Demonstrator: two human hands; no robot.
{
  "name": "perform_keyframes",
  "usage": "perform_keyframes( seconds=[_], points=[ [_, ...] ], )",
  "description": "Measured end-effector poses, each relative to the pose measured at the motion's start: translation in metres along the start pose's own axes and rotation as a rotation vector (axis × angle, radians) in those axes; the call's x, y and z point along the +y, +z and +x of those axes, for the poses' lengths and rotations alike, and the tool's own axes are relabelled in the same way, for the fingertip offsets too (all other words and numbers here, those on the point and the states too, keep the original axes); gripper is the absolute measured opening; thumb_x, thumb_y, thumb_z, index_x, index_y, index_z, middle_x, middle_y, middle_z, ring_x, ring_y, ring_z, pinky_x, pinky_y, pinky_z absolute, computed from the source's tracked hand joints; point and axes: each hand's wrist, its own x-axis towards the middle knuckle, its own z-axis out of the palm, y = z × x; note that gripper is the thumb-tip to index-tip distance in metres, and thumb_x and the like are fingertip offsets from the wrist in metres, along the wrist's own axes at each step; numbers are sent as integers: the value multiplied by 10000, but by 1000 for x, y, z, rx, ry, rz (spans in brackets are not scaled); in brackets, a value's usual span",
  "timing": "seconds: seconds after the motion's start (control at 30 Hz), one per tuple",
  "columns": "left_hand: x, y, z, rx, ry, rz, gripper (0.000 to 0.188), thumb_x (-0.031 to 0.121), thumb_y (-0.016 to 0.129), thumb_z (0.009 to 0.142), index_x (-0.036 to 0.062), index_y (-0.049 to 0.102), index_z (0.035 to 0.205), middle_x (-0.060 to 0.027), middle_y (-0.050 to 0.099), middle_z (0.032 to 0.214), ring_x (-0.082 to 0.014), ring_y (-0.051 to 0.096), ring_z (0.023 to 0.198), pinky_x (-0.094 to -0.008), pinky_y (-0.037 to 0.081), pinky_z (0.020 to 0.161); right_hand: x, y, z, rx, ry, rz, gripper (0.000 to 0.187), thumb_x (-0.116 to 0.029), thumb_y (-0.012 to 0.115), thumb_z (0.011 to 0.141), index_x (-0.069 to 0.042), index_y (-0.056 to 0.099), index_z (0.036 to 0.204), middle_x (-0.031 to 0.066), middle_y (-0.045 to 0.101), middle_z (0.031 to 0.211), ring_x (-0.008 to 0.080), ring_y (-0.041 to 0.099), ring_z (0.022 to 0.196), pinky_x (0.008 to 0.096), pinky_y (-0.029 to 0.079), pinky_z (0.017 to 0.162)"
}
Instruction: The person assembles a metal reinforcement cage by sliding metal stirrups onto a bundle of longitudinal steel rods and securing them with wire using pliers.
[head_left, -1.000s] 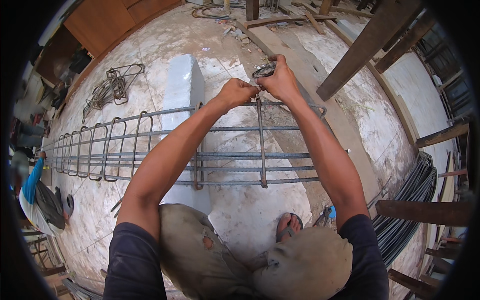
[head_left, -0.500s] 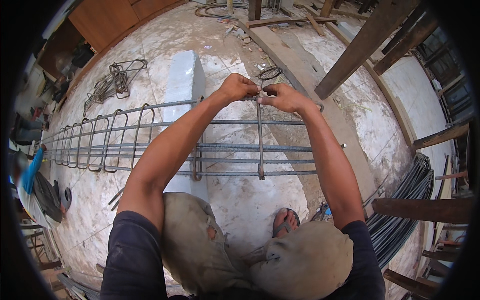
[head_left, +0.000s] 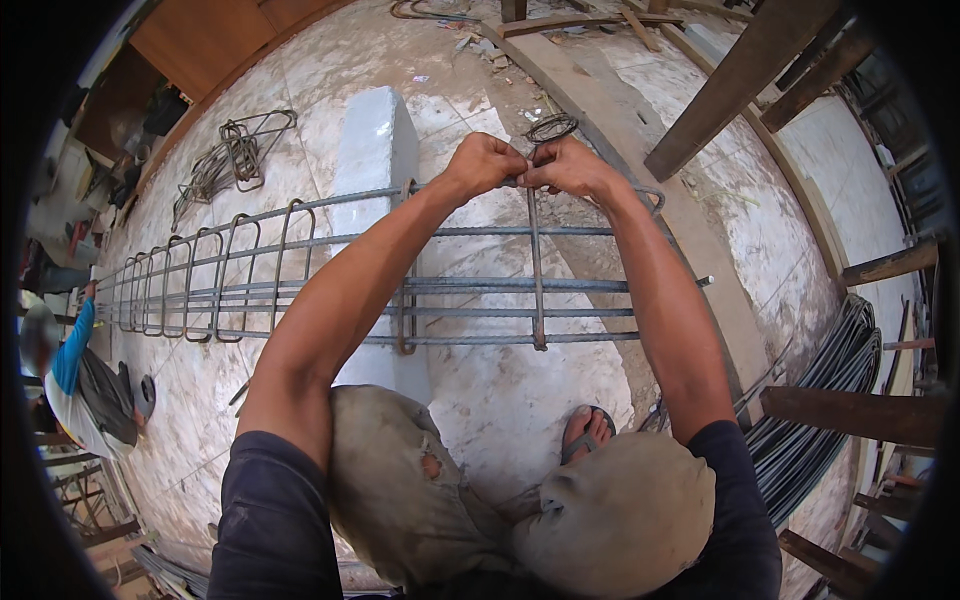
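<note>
My left hand [head_left: 487, 165] and my right hand [head_left: 570, 168] meet at the far top bar of a rebar cage [head_left: 490, 284]. Fingers of both are closed in a pinch, nearly touching, right where a bent steel stirrup [head_left: 536, 262] crosses that bar. Whatever lies between the fingertips is too small to make out. Just beyond my right hand is a small coil of thin dark wire [head_left: 552, 127]; whether it joins what I pinch, I cannot tell. The cage runs leftward, with several more stirrups [head_left: 225, 268] around its long ribbed bars.
A pale block [head_left: 378, 140] lies under the cage. Loose bent stirrups [head_left: 240, 155] rest on the floor at far left. Slanting timber posts [head_left: 740, 85] and a bundle of dark rods [head_left: 810, 450] stand to the right. Another person [head_left: 80, 370] crouches at the cage's left end.
My hands have drawn closer together at the stirrup's top corner, and my left fingertips now meet the right ones. The whole view has shifted slightly.
</note>
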Motion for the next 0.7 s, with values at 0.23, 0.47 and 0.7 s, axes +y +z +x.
perform_keyframes(
  seconds=[0.23, 0.47, 0.7],
  points=[
    [7, 5, 4, -158, 40, 17, 209, 168, 766, 907, -13, 780, 1010, -76, 763, 910, -126, 700, 807, -265, 557, 732, 8, -23, -31, 19, -165, -254, 574, -436, 839, 803, -22, 732, 1185, 169, 748, 1106, 285, 702, 1041, 399, 539, 904],
    [-2, -33, 6, -206, -52, -8, 290, 232, 776, 921, 24, 772, 1124, -61, 769, 986, -136, 706, 885, -285, 563, 806, -41, -20, -252, 658, -108, 169, 391, -209, 729, 969, 28, 654, 1270, 151, 741, 1133, 220, 696, 1069, 330, 532, 938],
    [6, -15, 15, -274, -50, 147, 217, 218, 811, 899, 58, 800, 1045, -7, 744, 864, -87, 638, 774, -259, 521, 738, 30, 33, -389, 932, 273, 450, 250, -179, 718, 984, 4, 690, 1153, 80, 737, 971, 149, 698, 887, 288, 543, 806]
  ],
)
